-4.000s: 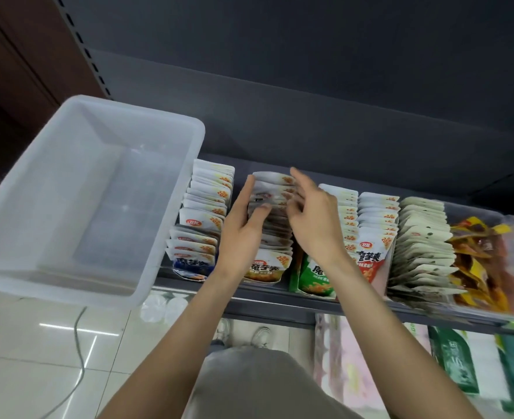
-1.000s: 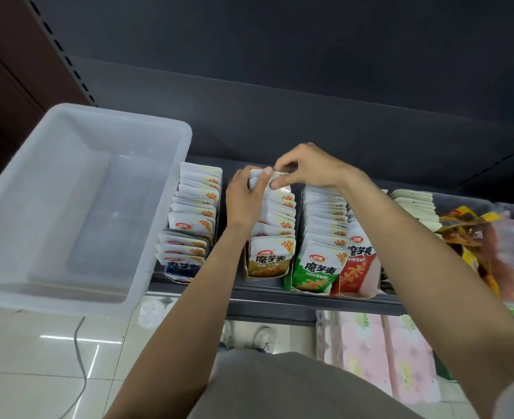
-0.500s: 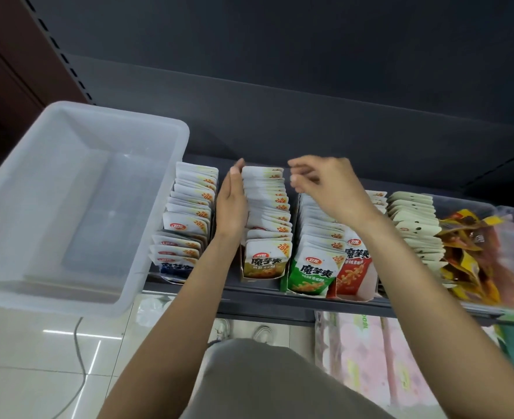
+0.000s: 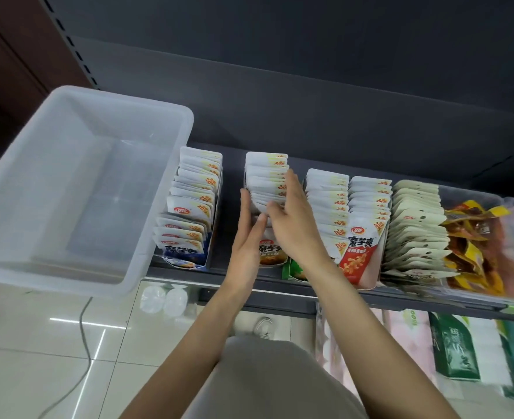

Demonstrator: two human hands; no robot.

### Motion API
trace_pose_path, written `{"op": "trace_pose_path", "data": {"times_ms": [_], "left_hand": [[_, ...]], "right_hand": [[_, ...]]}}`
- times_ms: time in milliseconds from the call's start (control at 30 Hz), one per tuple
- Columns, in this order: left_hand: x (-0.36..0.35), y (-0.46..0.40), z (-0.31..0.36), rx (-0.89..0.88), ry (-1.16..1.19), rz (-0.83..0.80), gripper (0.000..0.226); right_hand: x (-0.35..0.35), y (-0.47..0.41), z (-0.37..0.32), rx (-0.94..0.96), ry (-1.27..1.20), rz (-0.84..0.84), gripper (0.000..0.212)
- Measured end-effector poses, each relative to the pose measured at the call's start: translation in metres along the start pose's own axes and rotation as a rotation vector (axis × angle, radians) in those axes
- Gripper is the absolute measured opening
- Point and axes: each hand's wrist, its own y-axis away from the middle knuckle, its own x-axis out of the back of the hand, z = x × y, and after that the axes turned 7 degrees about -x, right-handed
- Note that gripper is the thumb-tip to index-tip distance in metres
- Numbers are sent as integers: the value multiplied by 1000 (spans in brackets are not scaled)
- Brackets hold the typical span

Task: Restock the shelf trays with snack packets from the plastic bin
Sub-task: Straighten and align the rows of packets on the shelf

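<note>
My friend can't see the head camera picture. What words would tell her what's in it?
Two bare hands, left hand and right hand, press flat against either side of a row of snack packets on a dark shelf. More packet rows stand alongside, and a clear plastic bin with nothing visible inside sits at the left.

The plastic bin (image 4: 77, 189) on the left was translucent, milky and smooth. The snack packets (image 4: 266, 182) looked like glossy printed film, white with coloured fronts. The shelf (image 4: 355, 297) and its back panel were dark matt metal. The floor tiles (image 4: 38, 358) below were pale, polished and reflective.
</note>
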Motion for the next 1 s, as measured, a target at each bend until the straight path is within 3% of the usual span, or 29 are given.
{"op": "trace_pose_path", "data": {"times_ms": [300,500,700,1000], "left_hand": [[4,-7,-2,58,-127,56,51],[26,-10,5,66,-159,69,49],[29,-5,-1,24,-251,106,44],[21,-24,7,-54,-311,9,51]], "right_hand": [[-4,3,1,24,-134,3,71],[-12,18,11,81,-177,-91,78],[-41,29,35,71,-263,64,65],[-62,7,30,29,-593,287,47]]}}
